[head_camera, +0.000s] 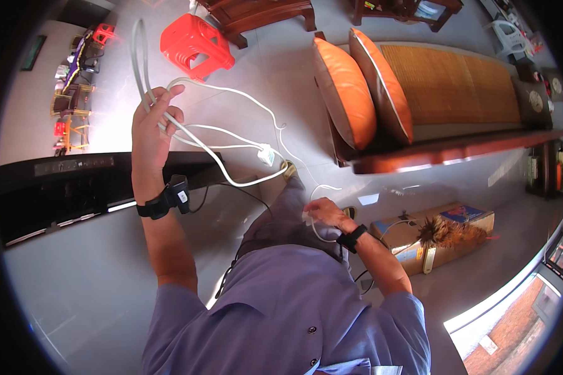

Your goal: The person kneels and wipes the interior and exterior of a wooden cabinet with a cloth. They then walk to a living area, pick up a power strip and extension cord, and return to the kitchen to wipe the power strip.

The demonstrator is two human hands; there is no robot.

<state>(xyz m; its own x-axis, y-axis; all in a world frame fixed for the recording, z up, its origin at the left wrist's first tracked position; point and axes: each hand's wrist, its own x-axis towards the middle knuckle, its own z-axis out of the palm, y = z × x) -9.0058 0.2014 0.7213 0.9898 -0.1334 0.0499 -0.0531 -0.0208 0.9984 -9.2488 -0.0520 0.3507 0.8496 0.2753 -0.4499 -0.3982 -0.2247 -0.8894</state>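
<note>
Raised at the upper left, my left hand (pixel 157 117) grips several loops of a white cable (pixel 225 176). One long loop stands up above the fingers, and others droop to the right. A white plug or adapter (pixel 265 154) hangs among the drooping loops, near my shoe. My right hand (pixel 326 213) is lower, in front of my thigh, with its fingers closed on a thinner part of the cable; a small pale piece shows at the fingertips. Thin cable also runs from the left hand over the floor in a wavy line towards the right hand. Each wrist wears a black strap.
A red plastic stool (pixel 194 47) stands ahead. Right of it is a wooden bench (pixel 450 154) with orange cushions (pixel 356 93) and a woven mat. A cardboard box (pixel 436 262) with a feather duster (pixel 455 234) lies at the right. A long black cabinet or screen (pixel 75 187) is at the left.
</note>
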